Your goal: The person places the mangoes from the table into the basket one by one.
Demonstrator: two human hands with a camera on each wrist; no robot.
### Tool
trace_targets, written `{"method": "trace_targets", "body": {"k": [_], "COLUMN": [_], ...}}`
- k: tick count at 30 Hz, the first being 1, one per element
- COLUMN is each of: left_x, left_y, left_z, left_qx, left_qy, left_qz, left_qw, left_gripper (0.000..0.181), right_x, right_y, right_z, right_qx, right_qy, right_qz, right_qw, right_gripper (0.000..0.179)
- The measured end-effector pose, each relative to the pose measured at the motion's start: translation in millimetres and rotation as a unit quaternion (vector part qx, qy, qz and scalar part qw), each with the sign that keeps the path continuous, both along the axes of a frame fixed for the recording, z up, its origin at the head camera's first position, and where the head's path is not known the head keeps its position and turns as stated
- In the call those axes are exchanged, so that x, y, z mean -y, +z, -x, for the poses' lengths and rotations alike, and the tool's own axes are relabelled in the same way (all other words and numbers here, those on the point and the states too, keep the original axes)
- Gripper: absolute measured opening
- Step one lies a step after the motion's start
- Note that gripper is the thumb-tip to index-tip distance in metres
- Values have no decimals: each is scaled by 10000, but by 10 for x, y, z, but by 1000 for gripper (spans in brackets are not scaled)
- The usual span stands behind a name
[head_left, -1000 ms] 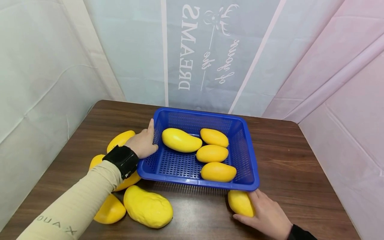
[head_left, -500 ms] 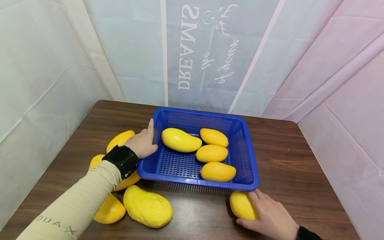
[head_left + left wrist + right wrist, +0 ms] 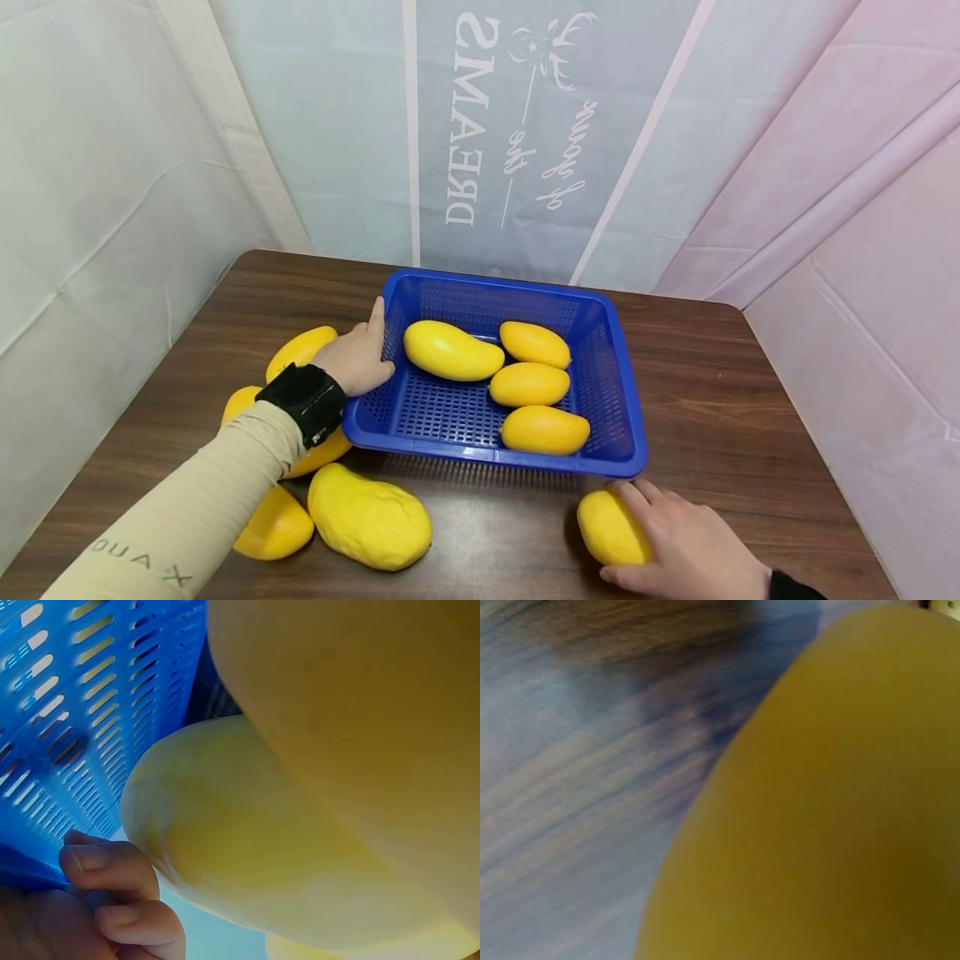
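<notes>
My left hand (image 3: 356, 357) grips the left rim of a blue plastic basket (image 3: 628, 392), its index finger lying along the edge. Curled fingertips (image 3: 124, 870) show beside the slotted wall in the left wrist view, close to a big yellow mango (image 3: 247, 825). Off the basket's front right corner, my right hand (image 3: 690, 546) holds a yellow mango (image 3: 611, 529) from its right side, low over the table. That mango (image 3: 817, 817) fills much of the right wrist view, where the fingers are out of sight. Inside the basket lie one long mango (image 3: 453, 350) and three smaller ones (image 3: 545, 430).
Left of the basket, several mangoes (image 3: 273, 525) lie on the brown wooden table (image 3: 720, 375), partly hidden by my left arm. A lumpy yellow fruit (image 3: 371, 518) sits in front of the basket. Pale cloth (image 3: 360, 150) hangs behind and at both sides.
My right hand has drawn the mango a little to the right and toward me, from partly under the basket's front rim out beyond it. The left hand and basket have stayed put.
</notes>
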State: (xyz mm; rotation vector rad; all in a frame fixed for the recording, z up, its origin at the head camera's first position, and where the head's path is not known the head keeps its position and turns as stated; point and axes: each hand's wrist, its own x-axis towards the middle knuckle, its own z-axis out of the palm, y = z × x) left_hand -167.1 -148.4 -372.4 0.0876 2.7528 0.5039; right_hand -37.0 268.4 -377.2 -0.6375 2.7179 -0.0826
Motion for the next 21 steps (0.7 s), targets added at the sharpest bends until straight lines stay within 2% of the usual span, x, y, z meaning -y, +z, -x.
{"method": "trace_targets", "body": {"k": [7,9,16,21], "left_x": [-1,-2,1,-1], "left_y": [1,4,11,-2], "left_z": [-2,-1,4,8], "left_qx": [-14,-13,-3,21], "left_qy": [-7,-7,17,19], "left_qz": [-10,-29,-38,-69], "left_qw": [10000,10000,10000,10000], "left_gripper": [98,98,98,98], "right_x": [6,-8,-70,-50], "right_y": [169,222,379,503], "right_z": [21,24,32,74], "right_qx": [425,404,-100,-977], "right_qy": [-125,-87,201,453], "right_qz": [15,-3,103,484], "right_qw": [9990,9991,9997,9930], "right_gripper": [87,87,86,82]}}
